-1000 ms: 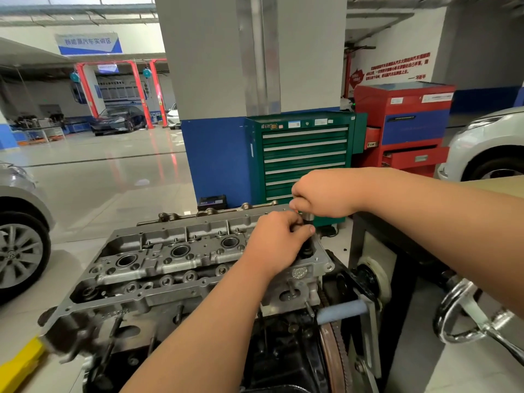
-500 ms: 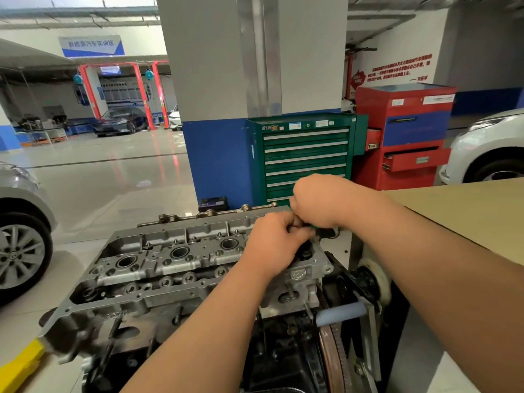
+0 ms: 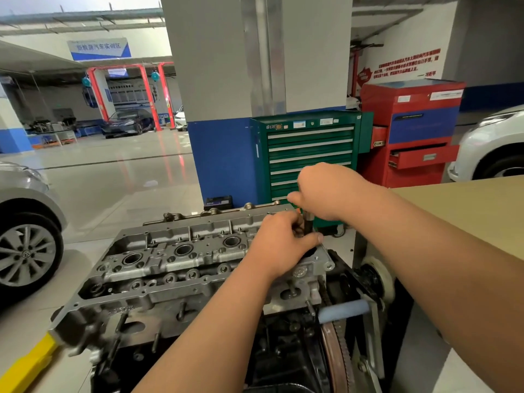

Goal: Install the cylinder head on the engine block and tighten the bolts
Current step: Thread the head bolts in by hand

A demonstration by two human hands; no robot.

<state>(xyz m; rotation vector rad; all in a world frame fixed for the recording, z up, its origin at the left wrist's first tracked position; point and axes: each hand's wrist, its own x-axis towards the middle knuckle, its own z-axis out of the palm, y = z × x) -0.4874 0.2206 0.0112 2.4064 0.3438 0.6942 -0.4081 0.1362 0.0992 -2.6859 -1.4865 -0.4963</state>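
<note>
The grey aluminium cylinder head (image 3: pixel 170 268) lies on the dark engine block (image 3: pixel 283 350), which hangs on an engine stand. At the head's far right end a dark socket tool (image 3: pixel 308 224) stands upright over a bolt hole. My left hand (image 3: pixel 280 242) curls its fingers and thumb round the tool's lower part, close to the head's top face. My right hand (image 3: pixel 326 191) grips the tool's upper end from above. The bolt under the tool is hidden by my hands.
A green drawer cabinet (image 3: pixel 309 154) and a red tool cabinet (image 3: pixel 411 131) stand behind the engine, beside a grey and blue pillar (image 3: pixel 226 109). A grey car's wheel (image 3: pixel 25 256) is at left, a white car (image 3: pixel 493 143) at right. A cardboard-coloured surface (image 3: pixel 467 211) lies at right.
My right hand has lifted slightly and turned on the tool's top. The view has shifted left and up, so the stand's crank handle at lower right is out of sight.
</note>
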